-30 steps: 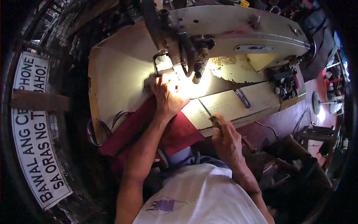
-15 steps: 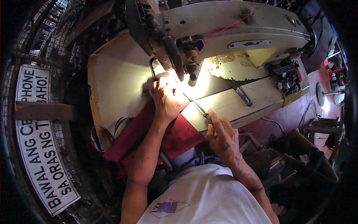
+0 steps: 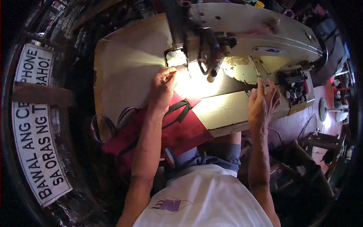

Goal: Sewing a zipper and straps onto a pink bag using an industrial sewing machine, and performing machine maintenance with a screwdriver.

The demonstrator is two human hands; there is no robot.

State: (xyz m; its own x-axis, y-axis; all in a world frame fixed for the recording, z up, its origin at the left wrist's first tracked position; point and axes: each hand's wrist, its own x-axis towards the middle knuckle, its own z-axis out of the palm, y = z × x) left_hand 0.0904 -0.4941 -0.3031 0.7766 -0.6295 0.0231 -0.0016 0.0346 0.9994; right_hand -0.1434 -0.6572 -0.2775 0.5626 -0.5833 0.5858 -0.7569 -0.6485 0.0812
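Note:
Under the lit head of a sewing machine (image 3: 242, 28), my left hand (image 3: 162, 90) is closed in a pinch beside the needle area. Whatever lies between its fingertips is too small and glare-washed to make out. My right hand (image 3: 263, 100) is over the right part of the machine table, its fingers round the yellow handle of a screwdriver (image 3: 255, 67). The metal shaft points away toward the machine's arm. Red fabric (image 3: 185, 132) with black straps lies over the table's near edge, partly beneath my left forearm.
Pale boards form the machine table (image 3: 128, 68). A black mechanism with small wheels (image 3: 296, 85) sits at its right end. Striped webbing (image 3: 101, 128) loops off the left edge. A lettered sign (image 3: 38, 125) hangs at the left, and a fan (image 3: 323, 109) stands far right.
My right hand has carried the screwdriver away from the needle area, to the right and farther back. My left hand stays near the needle, its fingers now pinched. The view has shifted slightly.

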